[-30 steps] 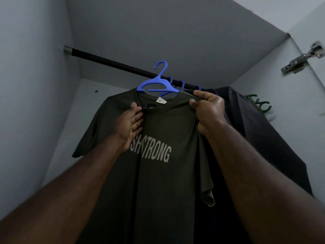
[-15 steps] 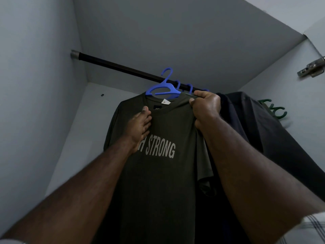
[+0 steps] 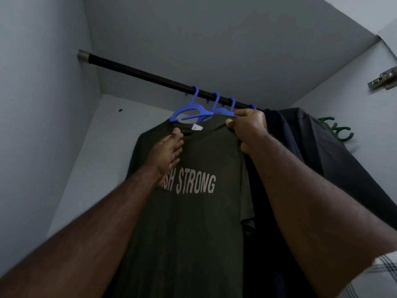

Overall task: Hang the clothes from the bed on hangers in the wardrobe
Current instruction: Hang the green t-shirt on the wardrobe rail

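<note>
Looking up into the wardrobe here, hanging a dark olive t-shirt (image 3: 189,211) on a blue hanger (image 3: 191,111), hook already sitting over the black rail (image 3: 150,75) toward its right half. Right hand (image 3: 249,130) pinching the shirt's right shoulder seam up near the hanger arm, fingers curled tight on the fabric; left hand (image 3: 169,151) lying flat against the chest just under the collar, fingers straight, pressing rather than grabbing. Shirt hanging straight down from both hands, long axis vertical, collar right above the left fingertips and just left of the right grip, so right hand being the nearer one for tugging that shoulder over the hanger end. Probably just squaring it up before letting go. More blue hooks (image 3: 223,102) crowding the rail right beside, then dark clothes (image 3: 311,147) hanging at the right end, green hangers (image 3: 341,134) behind them. Pale grey wardrobe walls (image 3: 43,125) all round, door hinge (image 3: 384,79) on the right side, left stretch of rail bare.
</note>
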The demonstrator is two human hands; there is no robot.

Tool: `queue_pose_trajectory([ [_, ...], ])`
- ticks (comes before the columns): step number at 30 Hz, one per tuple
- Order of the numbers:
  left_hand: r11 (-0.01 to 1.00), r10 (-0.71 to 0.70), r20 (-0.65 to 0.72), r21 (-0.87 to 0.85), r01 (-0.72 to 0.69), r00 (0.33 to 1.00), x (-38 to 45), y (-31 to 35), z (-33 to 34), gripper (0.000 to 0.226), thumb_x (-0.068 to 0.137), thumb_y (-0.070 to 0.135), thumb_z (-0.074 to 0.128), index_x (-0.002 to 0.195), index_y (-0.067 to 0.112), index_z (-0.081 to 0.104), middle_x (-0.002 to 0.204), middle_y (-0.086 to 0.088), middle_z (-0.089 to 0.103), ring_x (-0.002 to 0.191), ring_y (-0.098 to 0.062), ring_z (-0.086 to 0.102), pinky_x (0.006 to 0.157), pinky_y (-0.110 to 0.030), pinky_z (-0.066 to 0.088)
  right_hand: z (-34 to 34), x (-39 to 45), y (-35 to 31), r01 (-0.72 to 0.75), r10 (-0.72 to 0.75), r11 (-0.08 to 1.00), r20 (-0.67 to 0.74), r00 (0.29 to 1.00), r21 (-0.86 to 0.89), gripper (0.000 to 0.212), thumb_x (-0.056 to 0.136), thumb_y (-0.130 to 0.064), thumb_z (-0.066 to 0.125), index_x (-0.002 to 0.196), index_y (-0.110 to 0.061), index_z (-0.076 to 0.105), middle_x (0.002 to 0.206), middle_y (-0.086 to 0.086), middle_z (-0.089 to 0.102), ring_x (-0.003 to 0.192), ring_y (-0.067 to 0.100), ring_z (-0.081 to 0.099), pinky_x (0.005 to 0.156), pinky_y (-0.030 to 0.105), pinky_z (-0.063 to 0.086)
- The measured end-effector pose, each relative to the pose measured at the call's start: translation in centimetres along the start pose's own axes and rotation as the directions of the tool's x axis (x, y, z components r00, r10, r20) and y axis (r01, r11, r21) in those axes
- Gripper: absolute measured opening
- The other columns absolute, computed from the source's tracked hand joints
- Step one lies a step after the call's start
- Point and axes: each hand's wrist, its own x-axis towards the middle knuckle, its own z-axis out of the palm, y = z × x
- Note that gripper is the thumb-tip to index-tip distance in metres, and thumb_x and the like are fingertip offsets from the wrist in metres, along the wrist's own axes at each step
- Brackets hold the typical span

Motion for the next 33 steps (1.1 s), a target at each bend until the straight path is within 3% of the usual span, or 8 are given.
queue_pose_trajectory([
  [5,0.992,0.062,-0.045,0.111,-0.057,0.997,-0.9,0.0,1.9,0.054,0.099,0.057,0.043,0.142,0.025,0.051,0.145,-0.001,0.052,0.134,-0.019,0.048,0.11,-0.041,0.039,-2.5,-2.2,-0.2,0.122,-0.122,0.978,0.011,0.992,-0.167,0.062,0.08,-0.019,0.082,0.135,-0.018,0.054,0.114,-0.001,0.061,0.103,0.023,0.063,0.087,0.041,0.059],
  [9,0.928,0.196,-0.118,0.344,-0.145,0.973,-2.0,-0.3,4.1,0.043,0.1,0.054,0.046,0.132,0.029,0.058,0.13,0.005,0.059,0.121,-0.014,0.054,0.098,-0.035,0.045,-4.9,-4.2,-0.5,0.248,-0.251,0.897,0.04,0.967,-0.365,0.066,0.086,-0.021,0.074,0.144,-0.016,0.043,0.126,0.001,0.057,0.112,0.02,0.057,0.079,0.026,0.045],
  [13,0.831,0.312,-0.083,0.508,-0.229,0.947,-3.7,-0.1,6.8,0.051,0.102,0.05,0.047,0.146,0.024,0.047,0.147,0.001,0.052,0.132,-0.016,0.049,0.103,-0.031,0.04,-7.5,-5.8,-1.1,0.271,-0.273,0.844,0.064,0.96,-0.463,0.072,0.088,-0.018,0.07,0.15,-0.015,0.035,0.135,0.006,0.055,0.121,0.022,0.054,0.081,0.026,0.042],
  [16,0.79,0.374,-0.041,0.538,-0.296,0.926,-5.1,0.1,8.3,0.055,0.103,0.049,0.045,0.151,0.023,0.041,0.159,-0.002,0.037,0.144,-0.02,0.038,0.116,-0.043,0.035,-9.6,-7.6,-1.6,0.297,-0.309,0.795,0.068,0.949,-0.529,0.079,0.086,-0.019,0.069,0.154,-0.017,0.029,0.142,0.006,0.052,0.127,0.021,0.05,0.088,0.025,0.041],
  [22,0.808,0.448,-0.076,0.461,-0.367,0.891,-7.9,-0.8,10.7,0.068,0.095,0.06,0.041,0.152,0.023,0.038,0.164,-0.001,0.026,0.151,-0.017,0.022,0.12,-0.05,0.028,-12.9,-12.3,-1.7,0.393,-0.454,0.522,0.144,0.879,-0.757,0.072,0.093,-0.034,0.06,0.155,-0.024,0.026,0.15,0.005,0.044,0.135,0.025,0.043,0.104,0.039,0.039],
  [26,0.813,0.418,-0.062,0.471,-0.343,0.906,-10.6,-1.8,12.3,0.068,0.096,0.058,0.039,0.153,0.023,0.035,0.166,0.0,0.022,0.152,-0.019,0.021,0.12,-0.05,0.027,-15.0,-15.3,0.0,0.41,-0.415,0.35,0.253,0.874,-0.842,0.073,0.095,-0.041,0.058,0.156,-0.021,0.023,0.154,0.005,0.039,0.14,0.026,0.036,0.109,0.043,0.036],
  [30,0.728,0.436,0.03,0.576,-0.372,0.9,-14.1,-1.5,14.6,0.059,0.103,0.04,0.046,0.156,0.02,0.029,0.167,-0.001,0.015,0.155,-0.019,0.008,0.124,-0.052,0.015,-17.7,-17.3,0.5,0.402,-0.398,0.209,0.298,0.868,-0.892,0.074,0.093,-0.043,0.058,0.155,-0.019,0.025,0.159,0.006,0.032,0.147,0.027,0.025,0.116,0.05,0.033],
  [33,0.691,0.435,0.084,0.608,-0.392,0.896,-17.2,0.0,16.7,0.065,0.102,0.054,0.034,0.158,0.024,0.022,0.168,0.004,0.007,0.155,-0.015,-0.003,0.124,-0.046,0.004,-20.6,-18.7,-0.3,0.408,-0.382,0.129,0.335,0.862,-0.904,0.075,0.094,-0.043,0.057,0.156,-0.02,0.023,0.162,0.006,0.027,0.15,0.027,0.02,0.118,0.049,0.029],
])
